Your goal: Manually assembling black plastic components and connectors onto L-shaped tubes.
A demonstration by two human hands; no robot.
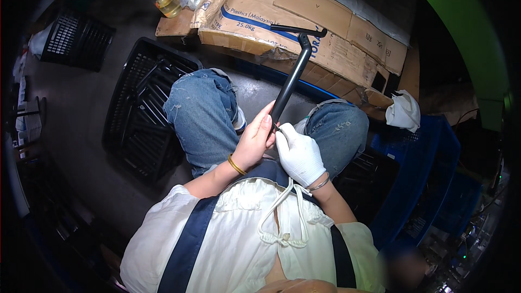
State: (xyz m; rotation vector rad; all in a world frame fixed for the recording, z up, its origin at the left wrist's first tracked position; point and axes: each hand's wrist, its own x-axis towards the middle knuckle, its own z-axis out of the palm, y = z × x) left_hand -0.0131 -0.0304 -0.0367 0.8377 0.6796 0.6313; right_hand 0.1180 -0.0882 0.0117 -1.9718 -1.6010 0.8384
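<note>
A black T-shaped part (292, 78), with a long round shaft and a narrow crossbar at its far end, slants up and away in front of my lap. My bare left hand (256, 137) is closed around the lower end of the shaft, its thumb lying along it. My right hand (297, 154), in a white knit glove, is closed beside that same end. A small dark tip shows at its fingers, but what they pinch is too small to make out. The crossbar is above the cardboard, and whether it touches I cannot tell.
To my left stands a black crate (116, 111) of similar black parts, with another black basket (81, 40) beyond. Flattened cardboard (331, 21) covers the surface ahead. A bottle of yellow liquid (167, 2) stands at its left, a white cloth (403, 111) at its right. Blue bins (404, 184) are on my right.
</note>
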